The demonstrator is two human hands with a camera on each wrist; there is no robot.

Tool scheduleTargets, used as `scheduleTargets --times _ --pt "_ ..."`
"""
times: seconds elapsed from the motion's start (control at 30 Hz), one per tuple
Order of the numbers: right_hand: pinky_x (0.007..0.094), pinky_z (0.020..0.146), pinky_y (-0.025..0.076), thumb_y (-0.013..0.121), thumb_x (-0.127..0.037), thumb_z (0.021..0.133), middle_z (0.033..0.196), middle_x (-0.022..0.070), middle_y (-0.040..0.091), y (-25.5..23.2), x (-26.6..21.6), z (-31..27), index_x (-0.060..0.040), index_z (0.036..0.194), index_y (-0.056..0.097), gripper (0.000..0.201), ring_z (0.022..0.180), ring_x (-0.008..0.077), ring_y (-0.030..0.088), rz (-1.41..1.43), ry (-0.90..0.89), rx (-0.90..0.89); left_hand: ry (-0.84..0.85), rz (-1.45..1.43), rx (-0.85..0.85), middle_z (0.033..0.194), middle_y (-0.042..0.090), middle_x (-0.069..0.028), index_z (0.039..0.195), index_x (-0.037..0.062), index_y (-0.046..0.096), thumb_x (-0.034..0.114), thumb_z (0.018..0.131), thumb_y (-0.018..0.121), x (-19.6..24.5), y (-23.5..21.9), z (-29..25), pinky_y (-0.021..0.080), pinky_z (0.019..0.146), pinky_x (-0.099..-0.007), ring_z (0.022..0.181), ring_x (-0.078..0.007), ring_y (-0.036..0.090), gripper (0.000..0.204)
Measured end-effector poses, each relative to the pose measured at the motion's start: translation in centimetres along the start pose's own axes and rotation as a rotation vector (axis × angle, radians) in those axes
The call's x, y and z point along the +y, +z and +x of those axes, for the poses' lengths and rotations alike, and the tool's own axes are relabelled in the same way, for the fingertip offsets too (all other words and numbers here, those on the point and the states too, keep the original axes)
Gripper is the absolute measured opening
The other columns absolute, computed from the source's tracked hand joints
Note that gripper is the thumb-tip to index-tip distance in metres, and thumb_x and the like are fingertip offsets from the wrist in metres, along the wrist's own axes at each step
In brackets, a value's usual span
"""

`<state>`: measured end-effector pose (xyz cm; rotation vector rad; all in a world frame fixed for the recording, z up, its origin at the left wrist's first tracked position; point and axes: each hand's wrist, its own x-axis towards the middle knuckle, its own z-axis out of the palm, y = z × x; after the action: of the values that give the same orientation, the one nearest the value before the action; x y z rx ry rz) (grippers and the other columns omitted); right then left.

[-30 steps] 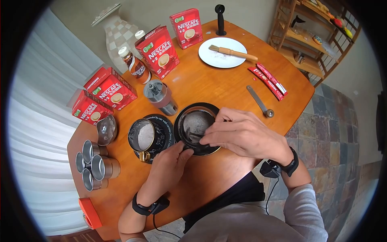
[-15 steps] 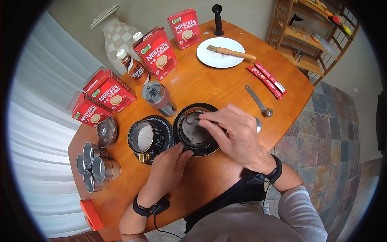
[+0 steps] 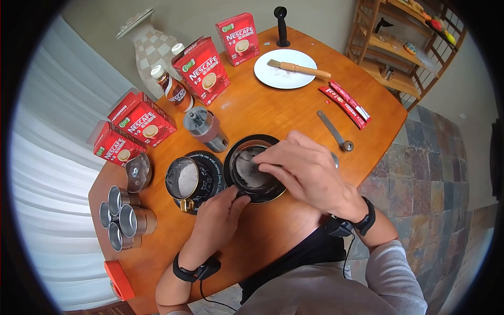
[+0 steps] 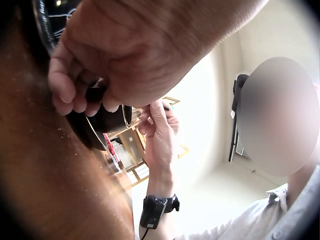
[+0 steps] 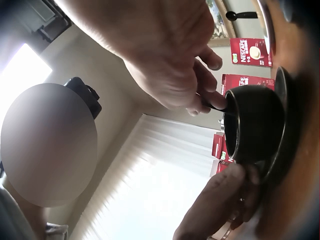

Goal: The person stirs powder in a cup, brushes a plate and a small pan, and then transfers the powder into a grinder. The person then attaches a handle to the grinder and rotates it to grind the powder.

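Observation:
A black cup (image 5: pixel 260 122) with greyish powder inside stands on a black saucer (image 3: pixel 229 157). At its near side, my left hand (image 3: pixel 218 218) grips the cup's handle, mostly hidden by the fingers; the left wrist view shows those fingers (image 4: pixel 62 87) curled by the dark cup. Above the rim, my right hand (image 3: pixel 310 170) pinches a thin dark utensil (image 5: pixel 214 104) whose lower end goes into the cup. Just left, a second black cup (image 3: pixel 182 178) with a gold handle holds pale powder and stands on a black saucer with white lettering.
Behind the cups stands a grey grinder (image 3: pixel 206 128). Red boxes (image 3: pixel 202 71) and a bottle (image 3: pixel 172 89) line the back. At left are metal cups (image 3: pixel 135 219) and a glass bowl (image 3: pixel 138 172); at right, a plate (image 3: pixel 286 80) with a brush, sachets (image 3: pixel 346 104) and a spoon (image 3: pixel 335 131).
My right hand has shifted from the cup's near right side to above its right rim, the utensil moving with it. The left hand has kept its place at the handle.

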<state>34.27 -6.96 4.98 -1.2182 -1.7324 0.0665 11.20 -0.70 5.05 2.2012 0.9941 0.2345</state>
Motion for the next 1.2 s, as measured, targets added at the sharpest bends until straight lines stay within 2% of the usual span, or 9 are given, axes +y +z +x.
scheduleTargets --times 0.23,0.43,0.63,0.73,0.83,0.93,1.03,1.13,1.2 --pt "0.0373 0.072 0.054 0.079 -0.005 0.088 0.096 0.0074 0.075 -0.8 0.0 -0.4 -0.0044 0.102 0.077 0.014 0.082 0.0268 0.065 0.071 -0.01 -0.188 -0.004 -0.034 -0.008 0.097 0.07 -0.0248 0.114 0.0044 0.066 0.018 0.104 0.064 -0.2 -0.1 0.1 0.052 0.073 -0.0522 0.092 -0.0494 0.065 0.018" --pt "0.0377 0.072 0.054 0.079 -0.006 0.088 0.095 0.007 0.075 -0.3 0.1 0.2 -0.0046 0.103 0.078 0.015 0.081 0.0265 0.065 -0.002 0.014 -0.036 0.015 0.005 0.006 0.095 0.07 -0.0244 0.112 0.0044 0.066 0.019 0.104 0.064 0.0 -0.1 0.0 0.052 0.072 -0.0521 0.091 -0.0494 0.065 0.017" --pt "0.0384 0.07 0.054 0.079 -0.005 0.088 0.096 0.0071 0.075 -1.7 0.0 0.0 -0.0047 0.103 0.078 0.015 0.081 0.0267 0.064 0.033 0.022 -0.253 -0.001 -0.001 -0.003 0.095 0.071 -0.0237 0.112 0.0049 0.066 0.021 0.104 0.064 -0.3 0.1 0.1 0.053 0.071 -0.0527 0.089 -0.0487 0.066 0.018" --pt "0.0385 0.07 0.055 0.079 -0.006 0.088 0.095 0.0069 0.075 -1.0 0.2 0.2 -0.0045 0.103 0.078 0.015 0.082 0.0271 0.064 0.017 0.018 -0.129 0.045 0.121 0.036 0.093 0.07 -0.0226 0.109 0.0042 0.064 0.022 0.103 0.065 -0.4 0.4 -0.1 0.052 0.069 -0.0537 0.087 -0.0484 0.066 0.019" --pt "0.0394 0.063 0.052 0.078 -0.01 0.088 0.084 0.0047 0.068 -0.5 0.3 -0.3 -0.0075 0.095 0.075 0.008 0.081 0.0253 0.061 0.046 -0.063 -0.141 0.058 0.032 0.05 0.09 0.069 -0.0216 0.103 0.0035 0.061 0.024 0.103 0.065 -0.2 0.3 0.0 0.051 0.067 -0.0544 0.084 -0.0482 0.066 0.021" --pt "0.0382 0.074 0.055 0.079 -0.008 0.089 0.096 0.0061 0.075 -2.7 0.1 0.0 -0.0041 0.102 0.077 0.014 0.085 0.0262 0.065 -0.001 -0.003 -0.292 0.067 0.086 0.045 0.089 0.068 -0.0206 0.102 0.0036 0.06 0.026 0.104 0.064 -0.6 0.5 0.0 0.051 0.067 -0.0544 0.083 -0.0476 0.066 0.023" --pt "0.0383 0.074 0.056 0.079 -0.011 0.089 0.097 0.0056 0.075 -2.7 0.0 -0.3 -0.0043 0.101 0.077 0.014 0.085 0.0263 0.065 -0.066 0.008 -0.24 0.089 0.091 0.062 0.09 0.069 -0.0191 0.107 0.0042 0.063 0.028 0.105 0.063 -0.9 0.7 0.0 0.052 0.067 -0.0542 0.083 -0.0464 0.067 0.023" --pt "0.038 0.074 0.056 0.079 -0.012 0.089 0.097 0.0057 0.075 -3.1 -0.2 -0.5 -0.0046 0.101 0.077 0.014 0.085 0.0266 0.065 -0.049 -0.029 -0.328 0.113 0.096 0.094 0.091 0.07 -0.0174 0.109 0.0048 0.064 0.028 0.105 0.063 -0.6 0.9 -0.2 0.052 0.067 -0.054 0.083 -0.0451 0.068 0.024" --pt "0.0379 0.067 0.053 0.079 -0.011 0.087 0.092 0.0043 0.072 -2.5 0.1 -0.5 -0.007 0.1 0.075 0.014 0.084 0.0254 0.063 -0.061 -0.049 -0.193 0.128 0.099 0.102 0.092 0.07 -0.0168 0.109 0.0048 0.064 0.028 0.105 0.063 -0.9 1.1 -0.1 0.053 0.067 -0.0536 0.082 -0.0446 0.068 0.024"
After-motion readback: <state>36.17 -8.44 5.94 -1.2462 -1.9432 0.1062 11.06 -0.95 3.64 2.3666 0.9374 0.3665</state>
